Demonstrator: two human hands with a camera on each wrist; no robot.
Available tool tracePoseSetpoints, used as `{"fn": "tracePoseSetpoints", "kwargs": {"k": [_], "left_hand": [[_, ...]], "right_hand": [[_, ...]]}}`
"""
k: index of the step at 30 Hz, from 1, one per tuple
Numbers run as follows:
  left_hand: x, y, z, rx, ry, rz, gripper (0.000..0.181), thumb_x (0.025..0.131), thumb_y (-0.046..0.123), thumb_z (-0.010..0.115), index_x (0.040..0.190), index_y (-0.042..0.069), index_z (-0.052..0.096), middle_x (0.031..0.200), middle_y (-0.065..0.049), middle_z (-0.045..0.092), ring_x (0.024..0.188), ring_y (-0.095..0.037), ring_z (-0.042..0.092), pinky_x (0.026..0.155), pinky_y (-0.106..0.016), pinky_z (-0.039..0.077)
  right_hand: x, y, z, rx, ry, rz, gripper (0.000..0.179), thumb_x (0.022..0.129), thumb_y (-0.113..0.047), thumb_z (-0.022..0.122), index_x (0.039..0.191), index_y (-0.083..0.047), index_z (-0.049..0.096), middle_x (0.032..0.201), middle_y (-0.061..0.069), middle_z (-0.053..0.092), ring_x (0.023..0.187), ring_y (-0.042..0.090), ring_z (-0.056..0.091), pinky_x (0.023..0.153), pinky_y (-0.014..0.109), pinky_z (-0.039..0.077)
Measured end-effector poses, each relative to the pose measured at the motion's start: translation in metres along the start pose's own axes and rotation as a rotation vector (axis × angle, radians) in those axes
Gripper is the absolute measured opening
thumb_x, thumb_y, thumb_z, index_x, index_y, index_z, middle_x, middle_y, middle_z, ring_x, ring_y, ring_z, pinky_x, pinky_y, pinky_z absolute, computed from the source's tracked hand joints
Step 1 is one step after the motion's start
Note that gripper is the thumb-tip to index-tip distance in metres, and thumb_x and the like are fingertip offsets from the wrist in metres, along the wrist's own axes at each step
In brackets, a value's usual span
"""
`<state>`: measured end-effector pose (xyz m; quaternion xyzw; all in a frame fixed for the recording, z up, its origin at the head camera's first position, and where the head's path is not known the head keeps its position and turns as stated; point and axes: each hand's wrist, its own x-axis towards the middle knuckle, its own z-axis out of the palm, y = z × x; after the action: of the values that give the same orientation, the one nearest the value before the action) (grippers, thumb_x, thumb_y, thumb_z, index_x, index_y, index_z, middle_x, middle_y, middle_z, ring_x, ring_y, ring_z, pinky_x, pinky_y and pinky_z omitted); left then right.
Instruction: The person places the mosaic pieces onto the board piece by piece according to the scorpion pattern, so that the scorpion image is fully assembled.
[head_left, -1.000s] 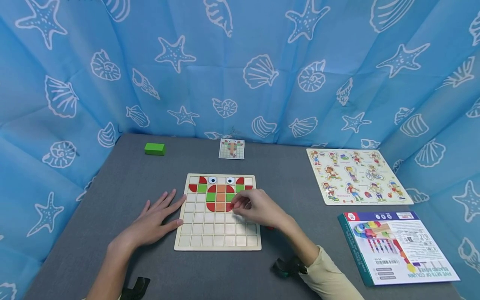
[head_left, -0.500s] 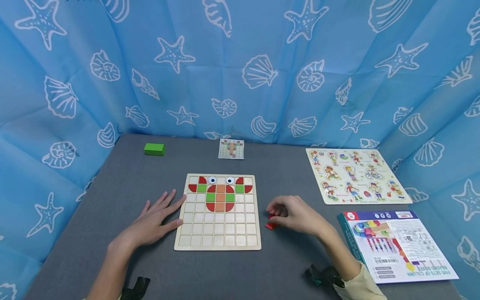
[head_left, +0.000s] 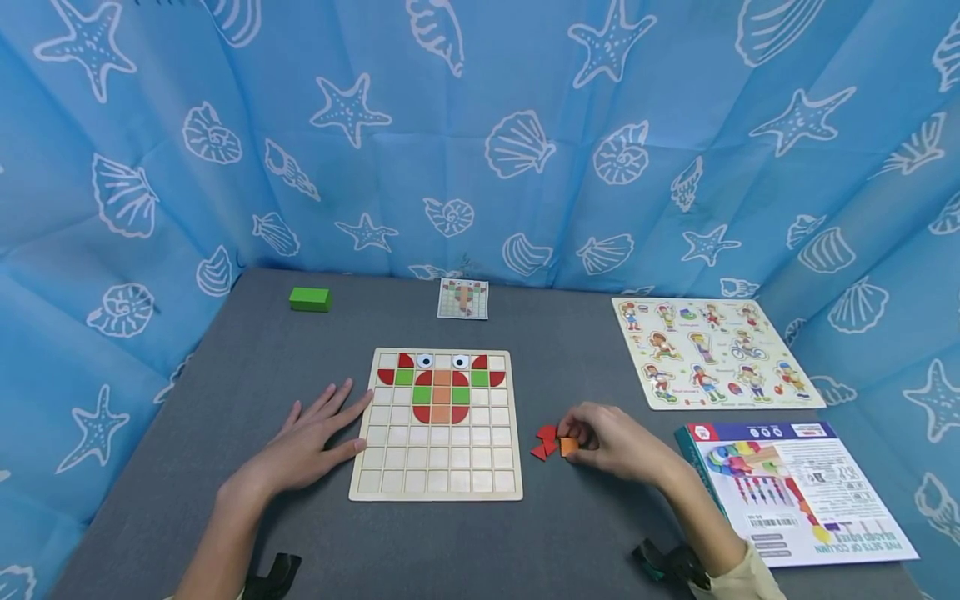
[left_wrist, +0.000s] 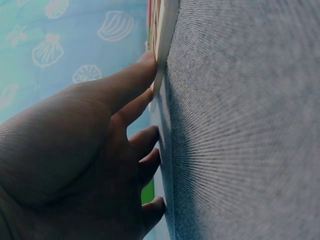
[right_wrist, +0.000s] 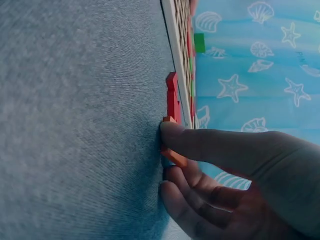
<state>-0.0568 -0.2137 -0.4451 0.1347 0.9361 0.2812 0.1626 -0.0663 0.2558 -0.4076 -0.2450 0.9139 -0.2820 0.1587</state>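
A wooden grid board (head_left: 416, 481) lies mid-table, its upper part filled with red, green and orange tiles and two eye tiles. My left hand (head_left: 311, 437) lies with spread fingers against the board's left edge. In the left wrist view its thumb (left_wrist: 137, 80) touches the side of the board. To the board's right, my right hand (head_left: 618, 446) pinches an orange square tile (head_left: 569, 447) low at the table. The right wrist view shows the thumb over the orange tile (right_wrist: 175, 157), covering its middle. Several small red tiles (head_left: 547, 432) lie just left of these fingers.
A small pattern card (head_left: 462, 298) lies behind the board. At the back left is a green block (head_left: 310, 299). A picture puzzle board (head_left: 718, 353) and a flat box (head_left: 802, 500) lie on the right. A blue shell-print curtain (head_left: 480, 150) surrounds the table.
The right hand has left the board, moved right to the loose tiles and taken hold of an orange tile. The red tiles now show uncovered. My left hand has stayed put.
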Motion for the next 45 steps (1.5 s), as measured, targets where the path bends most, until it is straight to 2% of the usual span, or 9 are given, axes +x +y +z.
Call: {"fn": "tracePoseSetpoints", "kwargs": {"k": [5, 9, 14, 19, 23, 31, 37, 41, 45], "left_hand": [[-0.001, 0.002, 0.000, -0.008, 0.005, 0.007, 0.077, 0.104, 0.054, 0.068, 0.170, 0.029, 0.038, 0.180, -0.022, 0.025, 0.167, -0.053, 0.015, 0.126, -0.085, 0.004], [0.004, -0.010, 0.007, -0.003, 0.014, 0.011, 0.077, 0.103, 0.060, 0.065, 0.170, 0.037, 0.036, 0.181, -0.020, 0.023, 0.168, -0.051, 0.014, 0.126, -0.085, 0.003], [0.003, -0.004, 0.004, 0.009, -0.003, -0.005, 0.076, 0.105, 0.056, 0.066, 0.171, 0.032, 0.036, 0.181, -0.020, 0.022, 0.169, -0.051, 0.013, 0.126, -0.085, 0.003], [0.000, 0.001, 0.001, -0.009, -0.006, -0.005, 0.076, 0.104, 0.050, 0.069, 0.170, 0.027, 0.038, 0.180, -0.024, 0.023, 0.168, -0.054, 0.013, 0.125, -0.086, 0.002], [0.000, 0.002, -0.001, -0.016, -0.010, -0.008, 0.077, 0.104, 0.051, 0.068, 0.170, 0.026, 0.039, 0.180, -0.024, 0.024, 0.167, -0.055, 0.014, 0.126, -0.086, 0.003], [0.003, -0.012, 0.006, -0.025, 0.016, 0.028, 0.078, 0.103, 0.065, 0.063, 0.170, 0.035, 0.038, 0.181, -0.021, 0.024, 0.168, -0.053, 0.014, 0.125, -0.086, 0.002], [0.006, -0.018, 0.010, 0.004, 0.011, -0.001, 0.077, 0.103, 0.066, 0.062, 0.170, 0.038, 0.036, 0.182, -0.017, 0.022, 0.170, -0.049, 0.013, 0.127, -0.084, 0.002], [0.004, -0.012, 0.006, -0.002, 0.013, 0.009, 0.078, 0.103, 0.065, 0.063, 0.170, 0.036, 0.037, 0.181, -0.020, 0.023, 0.168, -0.052, 0.014, 0.126, -0.085, 0.003], [0.000, -0.003, 0.001, -0.012, 0.007, 0.004, 0.078, 0.103, 0.060, 0.066, 0.170, 0.030, 0.039, 0.180, -0.023, 0.023, 0.167, -0.054, 0.013, 0.125, -0.086, 0.003]], "right_hand": [[-0.003, 0.001, 0.000, 0.035, 0.002, -0.028, 0.019, 0.092, -0.008, 0.086, 0.106, -0.013, 0.074, 0.094, -0.003, 0.070, 0.082, 0.001, 0.060, 0.071, 0.023, 0.056], [-0.004, -0.004, 0.000, 0.082, 0.007, -0.062, 0.018, 0.095, -0.008, 0.083, 0.111, -0.012, 0.076, 0.096, -0.003, 0.071, 0.084, -0.001, 0.061, 0.073, 0.025, 0.058], [0.000, -0.017, 0.003, 0.144, 0.048, -0.123, 0.022, 0.097, -0.006, 0.081, 0.119, -0.009, 0.078, 0.106, 0.002, 0.073, 0.090, 0.003, 0.065, 0.077, 0.025, 0.061], [0.014, -0.033, 0.009, 0.179, 0.065, -0.105, 0.026, 0.097, -0.002, 0.078, 0.123, -0.005, 0.076, 0.114, 0.006, 0.076, 0.096, 0.008, 0.070, 0.083, 0.026, 0.064], [0.028, -0.047, 0.017, 0.211, 0.070, -0.087, 0.023, 0.097, -0.003, 0.079, 0.120, -0.003, 0.076, 0.109, 0.006, 0.079, 0.092, 0.006, 0.072, 0.081, 0.025, 0.065], [0.058, -0.069, 0.035, 0.180, 0.048, -0.126, 0.009, 0.097, -0.003, 0.079, 0.105, -0.005, 0.079, 0.092, 0.003, 0.077, 0.079, 0.000, 0.066, 0.072, 0.020, 0.060], [0.078, -0.084, 0.049, 0.165, 0.018, -0.185, 0.018, 0.098, -0.007, 0.079, 0.116, -0.007, 0.075, 0.092, 0.002, 0.074, 0.077, 0.001, 0.064, 0.073, 0.018, 0.056], [0.089, -0.089, 0.055, 0.159, -0.012, -0.225, 0.021, 0.100, -0.008, 0.077, 0.121, -0.008, 0.075, 0.087, 0.002, 0.070, 0.073, 0.002, 0.057, 0.070, 0.017, 0.049], [0.097, -0.092, 0.060, 0.133, -0.005, -0.251, 0.019, 0.098, -0.009, 0.081, 0.116, -0.007, 0.076, 0.085, 0.002, 0.071, 0.073, -0.001, 0.057, 0.071, 0.017, 0.052]]}}
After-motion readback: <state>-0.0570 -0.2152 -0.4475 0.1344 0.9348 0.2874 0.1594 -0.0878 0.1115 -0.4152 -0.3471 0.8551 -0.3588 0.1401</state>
